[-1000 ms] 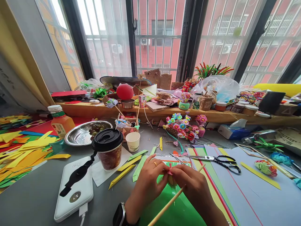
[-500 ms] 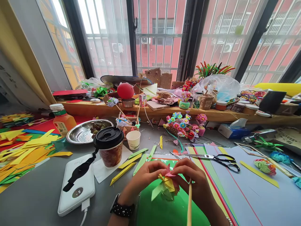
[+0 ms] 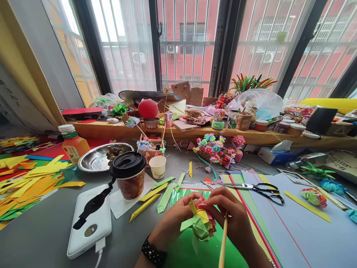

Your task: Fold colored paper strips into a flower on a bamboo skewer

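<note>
The paper flower's (image 3: 201,227) green part has swung toward the near edge of the table (image 3: 122,234). Left hand (image 3: 177,213) and right hand (image 3: 234,209) pinch its pink tip (image 3: 201,203), apparently shaping it, which calls for steady pressure.

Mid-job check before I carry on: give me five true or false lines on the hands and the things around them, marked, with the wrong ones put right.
1. The left hand and right hand both touch the folded-paper piece. True.
2. The wooden stick is at the left hand. False: the wooden stick is at the right hand, its upper end by the fingers.
3. The scissors lie on the paper sheets. True.
4. The black-lidded cup stands to the right of the small paper cup. False: the black-lidded cup stands to its left.
5. The metal plate has round, dark fruit on it. True.
</note>
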`<state>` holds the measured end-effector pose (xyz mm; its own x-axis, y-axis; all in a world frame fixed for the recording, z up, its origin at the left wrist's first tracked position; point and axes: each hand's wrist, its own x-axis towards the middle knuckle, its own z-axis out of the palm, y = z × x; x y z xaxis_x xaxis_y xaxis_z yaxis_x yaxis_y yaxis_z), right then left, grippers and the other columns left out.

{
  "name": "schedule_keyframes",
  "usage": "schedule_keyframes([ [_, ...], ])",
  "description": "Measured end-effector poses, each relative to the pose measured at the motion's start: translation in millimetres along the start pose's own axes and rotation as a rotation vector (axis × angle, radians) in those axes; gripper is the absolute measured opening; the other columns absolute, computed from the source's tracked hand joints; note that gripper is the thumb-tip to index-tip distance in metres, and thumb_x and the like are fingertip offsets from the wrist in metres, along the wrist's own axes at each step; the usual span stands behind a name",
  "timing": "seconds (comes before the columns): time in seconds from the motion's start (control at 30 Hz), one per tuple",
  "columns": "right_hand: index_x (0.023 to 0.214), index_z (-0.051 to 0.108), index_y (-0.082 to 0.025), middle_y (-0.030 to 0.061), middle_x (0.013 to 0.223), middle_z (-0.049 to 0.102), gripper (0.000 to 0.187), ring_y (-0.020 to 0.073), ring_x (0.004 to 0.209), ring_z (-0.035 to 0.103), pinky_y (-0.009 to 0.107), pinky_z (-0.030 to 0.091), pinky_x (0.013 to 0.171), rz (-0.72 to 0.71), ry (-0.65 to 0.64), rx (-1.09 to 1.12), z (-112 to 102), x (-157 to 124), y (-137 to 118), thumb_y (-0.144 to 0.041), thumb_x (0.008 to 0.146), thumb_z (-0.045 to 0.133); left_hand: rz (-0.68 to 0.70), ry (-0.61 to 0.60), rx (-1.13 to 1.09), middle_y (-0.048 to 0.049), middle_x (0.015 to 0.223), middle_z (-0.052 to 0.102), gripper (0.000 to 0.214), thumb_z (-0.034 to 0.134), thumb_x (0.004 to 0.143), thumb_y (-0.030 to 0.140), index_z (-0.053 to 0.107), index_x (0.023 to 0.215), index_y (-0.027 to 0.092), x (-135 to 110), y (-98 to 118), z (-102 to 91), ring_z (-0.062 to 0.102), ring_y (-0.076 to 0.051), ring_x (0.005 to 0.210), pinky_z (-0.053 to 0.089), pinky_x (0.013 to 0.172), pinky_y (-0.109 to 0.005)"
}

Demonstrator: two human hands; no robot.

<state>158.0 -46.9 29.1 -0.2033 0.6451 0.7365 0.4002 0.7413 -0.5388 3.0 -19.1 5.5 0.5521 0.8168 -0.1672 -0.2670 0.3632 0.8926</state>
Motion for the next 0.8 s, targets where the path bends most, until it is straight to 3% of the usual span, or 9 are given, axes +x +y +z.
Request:
schedule_keyframes([
  [0.27, 0.076, 0.066, -0.021, 0.0020, 0.072, 0.054, 0.007, 0.0115, 0.058, 0.056, 0.022, 0.047, 0.049, 0.027, 0.003, 0.043, 0.1, 0.3, -0.2, -0.022, 0.078, 0.059, 0.015, -0.027, -0.105, 0.0041, 0.053, 0.055, 0.039, 0.074, 0.054, 0.044, 0.049, 0.066, 0.017, 11.5, -6.9, -8.1, 0.056, -0.013, 0.049, 0.045, 0.055, -0.027],
  [0.47, 0.076, 0.066, -0.020, 0.0020, 0.070, 0.054, 0.006, 0.0111, 0.058, 0.054, 0.020, 0.043, 0.044, 0.037, -0.071, 0.058, -6.4, 2.1, -2.1, -0.018, 0.075, 0.061, 0.099, 0.085, -0.137, 0.0032, 0.058, 0.056, 0.036, 0.075, 0.054, 0.039, 0.051, 0.062, 0.014, 2.3, 1.8, 2.0, 0.053, -0.008, 0.051, 0.042, 0.055, -0.021],
  [0.63, 0.068, 0.066, -0.020, 0.0026, 0.069, 0.057, 0.010, 0.0103, 0.054, 0.053, 0.019, 0.041, 0.041, 0.056, -0.124, 0.020, -10.9, 4.0, -5.1, -0.022, 0.076, 0.060, 0.096, 0.082, -0.125, 0.0024, 0.059, 0.055, 0.036, 0.075, 0.053, 0.039, 0.052, 0.060, 0.013, -2.9, 7.3, 8.4, 0.051, -0.008, 0.052, 0.039, 0.054, -0.021],
  [0.8, 0.078, 0.067, -0.021, 0.0016, 0.064, 0.057, 0.010, 0.0108, 0.053, 0.054, 0.020, 0.044, 0.043, -0.041, -0.043, 0.005, -7.0, 4.0, -5.1, -0.023, 0.079, 0.058, 0.069, 0.096, -0.071, 0.0025, 0.064, 0.054, 0.037, 0.074, 0.054, 0.041, 0.051, 0.064, 0.014, -4.9, 9.8, 3.1, 0.049, -0.008, 0.056, 0.038, 0.056, -0.021],
])
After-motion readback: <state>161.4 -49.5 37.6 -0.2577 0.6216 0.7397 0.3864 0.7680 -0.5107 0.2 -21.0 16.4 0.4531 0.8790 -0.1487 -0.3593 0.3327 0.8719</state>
